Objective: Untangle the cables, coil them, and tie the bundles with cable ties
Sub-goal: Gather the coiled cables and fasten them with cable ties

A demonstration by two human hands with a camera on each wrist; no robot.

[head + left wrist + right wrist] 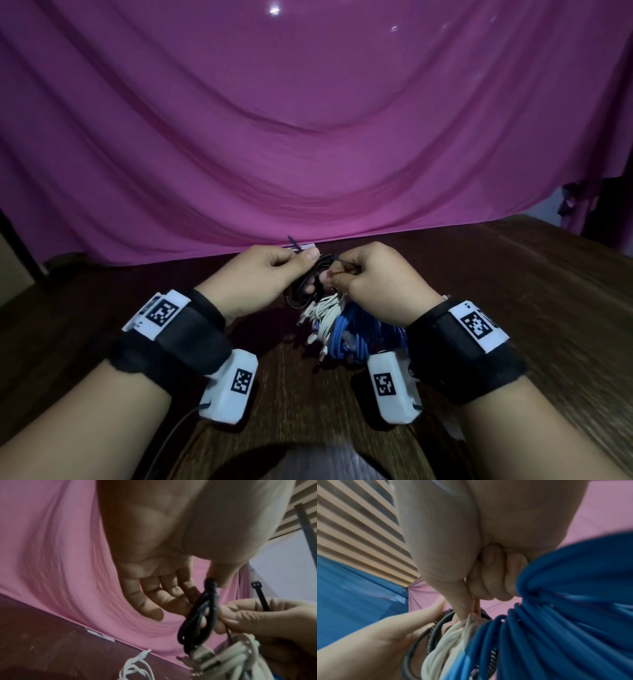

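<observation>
Both hands are raised above the brown table (496, 274), close together. My left hand (274, 270) pinches a coiled black cable (202, 615) between thumb and forefinger, and its other fingers (150, 601) lie loose. My right hand (370, 274) pinches a thin black cable tie (260, 596) right beside that coil, the tie's head pointing up. Under the right hand hang a white cable bundle (322, 315) and a blue cable bundle (359, 335). In the right wrist view the blue cable (556, 615) fills the foreground next to the curled fingers (488, 574).
A pink cloth (308, 137) hangs behind the table's far edge. A small white label (305, 246) lies at that edge, with a dark strip (294, 243) over it. A loose white cable (135, 666) rests on the table below the left hand.
</observation>
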